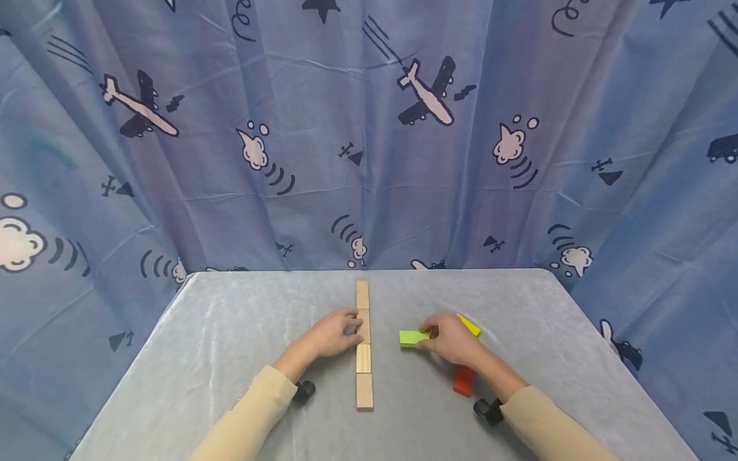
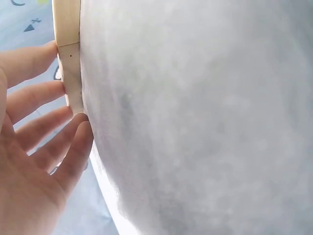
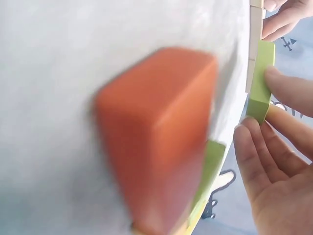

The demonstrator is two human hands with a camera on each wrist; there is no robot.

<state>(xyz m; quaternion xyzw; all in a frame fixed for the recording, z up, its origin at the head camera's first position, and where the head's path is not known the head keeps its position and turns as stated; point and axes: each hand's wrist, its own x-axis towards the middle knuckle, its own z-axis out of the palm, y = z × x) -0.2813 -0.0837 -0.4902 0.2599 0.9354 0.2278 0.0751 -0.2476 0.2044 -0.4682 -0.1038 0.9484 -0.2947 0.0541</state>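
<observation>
A straight row of plain wooden blocks [image 1: 364,358] lies end to end down the middle of the table. My left hand [image 1: 331,334] rests along the left side of this row, its fingertips [image 2: 58,88] touching the wood and its fingers loosely extended. To the right of the row, my right hand [image 1: 452,339] pinches a light green block [image 1: 410,339] between thumb and fingers. The right wrist view shows that green block [image 3: 262,81] held at its near end, apart from the row in the head view.
Beside my right hand lie a yellow block [image 1: 468,324] and a red block [image 1: 464,381], partly covered by the hand and forearm. Another green block [image 3: 209,164] shows behind the red one in the right wrist view. A patterned blue curtain [image 1: 369,160] hangs behind the table.
</observation>
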